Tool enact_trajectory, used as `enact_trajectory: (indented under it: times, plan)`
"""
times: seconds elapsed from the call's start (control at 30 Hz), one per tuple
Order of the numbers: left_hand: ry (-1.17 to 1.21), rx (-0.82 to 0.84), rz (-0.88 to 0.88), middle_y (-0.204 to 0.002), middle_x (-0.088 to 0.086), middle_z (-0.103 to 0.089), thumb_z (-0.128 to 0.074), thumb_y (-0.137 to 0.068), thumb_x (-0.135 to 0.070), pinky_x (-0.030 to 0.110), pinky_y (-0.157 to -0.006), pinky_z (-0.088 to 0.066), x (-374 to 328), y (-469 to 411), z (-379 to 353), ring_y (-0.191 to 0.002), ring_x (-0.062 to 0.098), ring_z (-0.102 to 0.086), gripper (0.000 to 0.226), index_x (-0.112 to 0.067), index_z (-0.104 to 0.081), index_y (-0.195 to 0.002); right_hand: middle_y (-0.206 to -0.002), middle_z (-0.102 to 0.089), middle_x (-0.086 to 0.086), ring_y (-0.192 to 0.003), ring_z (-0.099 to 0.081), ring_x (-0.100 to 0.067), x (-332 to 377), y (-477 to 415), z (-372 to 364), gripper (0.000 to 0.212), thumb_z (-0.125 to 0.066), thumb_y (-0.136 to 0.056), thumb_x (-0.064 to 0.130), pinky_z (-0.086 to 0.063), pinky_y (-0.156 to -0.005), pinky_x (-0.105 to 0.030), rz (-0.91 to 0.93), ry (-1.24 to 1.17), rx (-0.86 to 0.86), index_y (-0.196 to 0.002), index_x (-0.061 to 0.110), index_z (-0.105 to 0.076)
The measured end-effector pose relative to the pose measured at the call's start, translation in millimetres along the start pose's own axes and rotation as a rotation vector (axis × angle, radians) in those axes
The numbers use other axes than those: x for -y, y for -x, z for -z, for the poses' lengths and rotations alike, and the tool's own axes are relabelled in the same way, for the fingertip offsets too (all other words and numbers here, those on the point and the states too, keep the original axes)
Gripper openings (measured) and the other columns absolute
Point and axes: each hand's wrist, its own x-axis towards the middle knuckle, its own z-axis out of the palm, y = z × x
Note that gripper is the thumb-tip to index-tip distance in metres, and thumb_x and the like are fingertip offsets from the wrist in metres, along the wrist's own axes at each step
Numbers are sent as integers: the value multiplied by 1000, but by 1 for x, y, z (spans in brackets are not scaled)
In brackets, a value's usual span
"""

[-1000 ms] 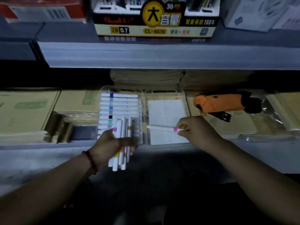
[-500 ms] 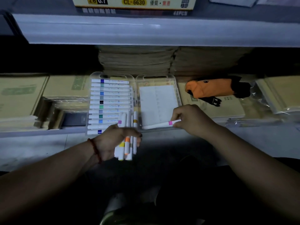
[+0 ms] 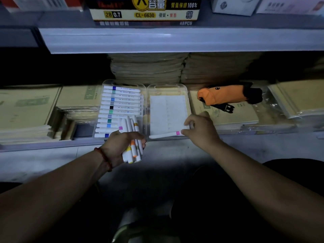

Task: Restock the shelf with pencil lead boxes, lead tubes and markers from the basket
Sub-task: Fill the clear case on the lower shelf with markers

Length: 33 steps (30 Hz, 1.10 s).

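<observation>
A clear plastic case lies open on the lower shelf. Its left half holds a row of white markers with coloured bands. In its right half lies a white sheet, and at the front edge a pink-banded marker lies flat. The fingertips of my right hand pinch that marker's right end. My left hand hovers in front of the case's left half and grips a bundle of several white markers with pink, orange and yellow bands.
An orange pouch lies on notebooks right of the case. Brown notebook stacks stand behind it, and more wrapped notebooks lie left. A yellow-black lead box sits on the upper shelf, which overhangs the case.
My right hand has brought the pink-banded marker from mid-case down to the front edge of the right half, where it now lies flat. The left hand keeps its bundle.
</observation>
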Motion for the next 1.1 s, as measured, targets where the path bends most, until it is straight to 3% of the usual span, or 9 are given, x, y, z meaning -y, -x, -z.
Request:
enact_trajectory:
  times: [0.07, 0.13, 0.23, 0.3, 0.37, 0.47, 0.73, 1.0, 1.1]
  plan:
    - [-4, -23, -6, -78, 19, -64, -64, -89, 1, 27, -49, -54, 1, 2, 3, -55, 23, -65, 10, 3, -62, -99, -102, -55, -5, -82, -59, -20, 4, 3, -2, 34, -84, -75, 26, -52, -61, -33, -213, -96, 29, -92, 20, -55]
    - [11, -29, -6, -76, 18, -63, -63, -91, 1, 24, -46, -52, 1, 4, 8, -51, 21, -64, 5, 2, -61, -95, -104, -58, -5, -83, -67, -28, 11, 7, -4, 39, -85, -76, 16, -62, -60, -43, -333, -342, 121, -95, 20, -51]
    - [38, -75, -58, -78, 18, -63, -62, -91, 2, 26, -49, -54, -1, 6, 17, -55, 23, -64, 5, 2, -61, -96, -108, -57, 0, -92, -67, -28, 20, 6, -11, 31, -82, -80, 9, -62, -71, -43, -117, -327, 114, -98, 18, -58]
    - [81, -138, -104, -82, 21, -63, -63, -90, 3, 27, -51, -55, -1, 7, 27, -60, 25, -65, 10, 3, -62, -100, -106, -60, 0, -97, -62, -21, 30, 5, -15, 19, -79, -85, 17, -51, -75, -24, 68, -177, 99, -98, 22, -66]
    - [124, -176, -137, -85, 22, -64, -63, -89, 3, 28, -53, -56, -1, 6, 38, -62, 27, -66, 15, 5, -62, -104, -109, -60, -3, -94, -58, -17, 36, 3, -21, 15, -77, -87, 23, -42, -73, -16, 144, -80, 132, -101, 25, -73]
    - [141, -182, -147, -84, 21, -66, -64, -89, 3, 29, -55, -57, 0, 6, 48, -62, 26, -67, 17, 5, -63, -106, -113, -46, -2, -102, -50, -16, 43, 0, -31, 13, -76, -88, 24, -42, -90, -21, 159, 0, 202, -101, 22, -75]
    - [116, -118, -137, -81, 18, -66, -66, -89, 1, 29, -57, -57, -2, 5, 54, -63, 25, -68, 13, 2, -64, -102, -124, -26, -3, -133, -35, -31, 54, -9, -37, 8, -67, -96, 25, -49, -100, -42, 145, 194, 255, -96, 27, -60]
    - [116, -130, -109, -80, 19, -67, -66, -88, 4, 29, -57, -57, -3, 1, 47, -64, 25, -67, 14, 3, -64, -102, -121, -36, -3, -114, -43, -18, 39, -9, -19, 6, -61, -99, 19, -41, -88, -29, 222, 171, 301, -97, 20, -55]
    - [101, -14, -23, -82, 18, -66, -65, -89, 2, 29, -56, -57, -6, 2, 44, -64, 24, -66, 22, 4, -62, -111, -111, -43, -4, -94, -52, -20, 31, -10, -14, 6, -67, -95, 19, -38, -79, -25, 243, 155, 272, -95, 18, -60]
